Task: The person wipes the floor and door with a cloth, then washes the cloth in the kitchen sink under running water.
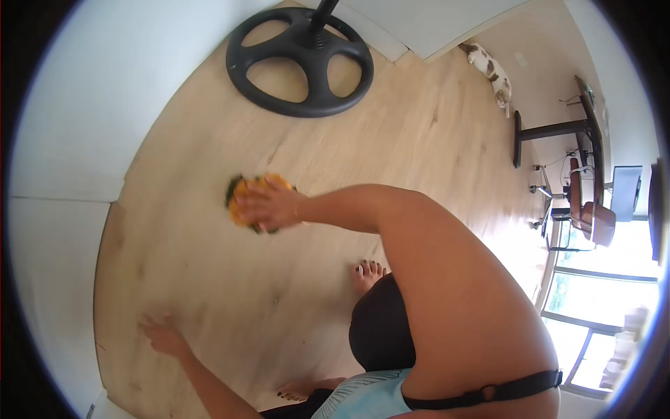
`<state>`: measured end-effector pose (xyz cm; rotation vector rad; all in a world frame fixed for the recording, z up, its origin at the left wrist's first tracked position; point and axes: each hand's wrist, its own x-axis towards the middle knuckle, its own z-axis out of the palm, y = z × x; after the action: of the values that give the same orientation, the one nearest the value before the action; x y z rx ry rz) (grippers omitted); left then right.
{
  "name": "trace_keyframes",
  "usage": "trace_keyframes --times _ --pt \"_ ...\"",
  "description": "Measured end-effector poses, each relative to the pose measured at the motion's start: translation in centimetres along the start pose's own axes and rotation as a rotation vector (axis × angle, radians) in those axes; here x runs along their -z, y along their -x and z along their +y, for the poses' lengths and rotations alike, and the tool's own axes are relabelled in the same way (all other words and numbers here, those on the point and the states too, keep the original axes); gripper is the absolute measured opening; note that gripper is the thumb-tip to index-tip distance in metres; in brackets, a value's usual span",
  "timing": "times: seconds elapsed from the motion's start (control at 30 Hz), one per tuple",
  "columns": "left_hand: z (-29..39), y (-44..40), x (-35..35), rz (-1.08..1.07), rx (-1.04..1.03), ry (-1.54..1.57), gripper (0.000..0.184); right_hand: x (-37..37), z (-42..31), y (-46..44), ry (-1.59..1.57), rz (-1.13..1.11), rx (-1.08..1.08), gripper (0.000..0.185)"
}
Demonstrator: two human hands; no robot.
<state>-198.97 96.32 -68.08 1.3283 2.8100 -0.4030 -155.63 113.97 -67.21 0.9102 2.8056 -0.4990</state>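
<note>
My right hand (271,204) lies over a bunched orange and dark green cloth (241,199) on the wood-look floor (202,265). Its fingers cover much of the cloth and press on it; hand and cloth are slightly blurred. At the lower left, my left hand (165,335) has its fingers spread and holds nothing. It is at or just above the floor; whether the palm touches I cannot tell.
A round black stand base (300,101) with a pole stands on the floor at the top. A white and brown cat (492,73) lies by the far wall. Desk legs (555,130) and a brown chair (594,220) are at the right. My bare foot (364,274) is near my right arm.
</note>
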Motion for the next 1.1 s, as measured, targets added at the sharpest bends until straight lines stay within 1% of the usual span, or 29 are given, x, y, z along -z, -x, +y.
trace_keyframes --times 0.03,0.07,0.1,0.13,0.17,0.2,0.23,0.27,0.3,0.33,0.37,0.4,0.43,0.47,0.5,0.53,0.57,0.6,0.63,0.67,0.73,0.8,0.83,0.87,0.93,0.97,1.03,1.1 --pt "4.2 1.7 0.9 0.05 -0.16 0.054 0.071 -1.0 -1.4 3.1 -0.005 -0.122 0.173 0.051" --pt "8.7 3.3 3.8 -0.055 -0.243 0.075 0.072 -3.3 -2.2 6.4 -0.042 -0.1 0.33 0.048" --pt "13.2 4.7 6.5 -0.168 -0.331 0.087 0.072 -4.8 -2.4 9.2 -0.03 -0.036 0.402 0.048" --pt "16.6 5.5 8.3 -0.212 -0.372 0.078 0.073 -4.9 -2.1 10.7 -0.066 0.1 0.357 0.046" --pt "19.5 5.7 9.4 -0.256 -0.405 0.073 0.074 -4.9 -1.0 11.6 -0.157 0.104 0.246 0.046" --pt "21.7 5.5 10.1 -0.235 -0.452 0.083 0.075 -4.8 0.0 12.5 -0.253 0.105 0.134 0.046" --pt "22.8 5.4 10.3 -0.231 -0.51 0.073 0.077 -3.7 1.5 13.1 -0.16 0.057 -0.113 0.045" --pt "23.1 5.3 10.4 -0.252 -0.517 0.019 0.077 -3.1 4.3 14.3 -0.116 0.08 -0.321 0.047" --pt "23.9 5.1 10.4 -0.205 -0.545 -0.012 0.079 -2.8 7.8 16.1 -0.026 0.164 -0.477 0.05" --pt "24.5 4.8 10.4 -0.142 -0.568 -0.026 0.08 -1.5 11.5 17.8 -0.001 0.14 -0.737 0.053" --pt "24.7 4.9 10.5 -0.139 -0.573 -0.047 0.08 -1.3 15.8 19.9 0.016 0.156 -1.004 0.056" --pt "24.7 5.0 10.4 -0.129 -0.577 -0.074 0.082 0.1 19.1 21.6 -0.111 0.156 -1.3 0.056" --pt "24.8 5.1 10.1 -0.12 -0.576 -0.098 0.085 0.2 22.1 23.3 -0.149 0.164 -1.512 0.056" --pt "24.9 5.2 9.3 -0.118 -0.571 -0.114 0.085 0.5 24.3 23.8 -0.188 0.19 -1.598 0.055" --pt "24.5 5.2 8.2 -0.121 -0.606 -0.056 0.087 0.5 25.2 23.4 -0.23 0.215 -1.679 0.053" --pt "23.5 5.4 7.2 -0.13 -0.626 -0.005 0.089 -0.4 24.9 22.6 -0.254 0.201 -1.654 0.053" --pt "22.7 5.6 6.9 -0.134 -0.584 -0.037 0.089 -1.2 23.8 20.8 -0.122 0.291 -1.489 0.052" --pt "23.1 5.2 7.0 -0.138 -0.623 -0.005 0.091 -1.5 22.6 18.6 0.004 0.4 -1.319 0.051" --pt "23.5 4.8 7.2 -0.14 -0.665 0.031 0.093 -1.9 20.5 16.6 0.033 0.412 -1.193 0.05" --pt "23.6 4.7 7.4 -0.133 -0.632 0.016 0.093 -2.1 17.7 15.2 0.069 0.421 -1.073 0.05" --pt "23.9 4.8 7.4 -0.151 -0.641 0.025 0.096 -1.5 12.1 12.0 0.057 0.283 -0.818 0.051" --pt "23.5 4.8 6.2 -0.141 -0.624 0.025 0.097 -1.4 7.8 8.8 -0.005 0.244 -0.541 0.052" --pt "23.5 4.6 5.9 -0.125 -0.632 0.03 0.098 -0.9 6.6 6.8 -0.066 0.234 -0.389 0.053" --pt "23.6 4.5 6.2 -0.12 -0.609 0.024 0.098 -0.6 6.0 4.6 -0.063 0.244 -0.272 0.055" --pt "24.3 4.7 6.9 -0.247 -0.567 0.023 0.094 0.2 7.1 -1.1 -0.05 0.296 -0.223 0.056" --pt "24.4 4.9 6.9 -0.245 -0.545 0.02 0.094 0.5 7.9 -4.2 -0.04 0.341 -0.201 0.057" --pt "24.5 5.1 6.9 -0.297 -0.499 0.246 0.1 2.1 10.1 -10.1 0.031 0.379 -0.241 0.059" --pt "24.6 5.3 6.9 -0.319 -0.486 0.272 0.099 3.2 12.3 -16.0 0.088 0.441 -0.339 0.061"
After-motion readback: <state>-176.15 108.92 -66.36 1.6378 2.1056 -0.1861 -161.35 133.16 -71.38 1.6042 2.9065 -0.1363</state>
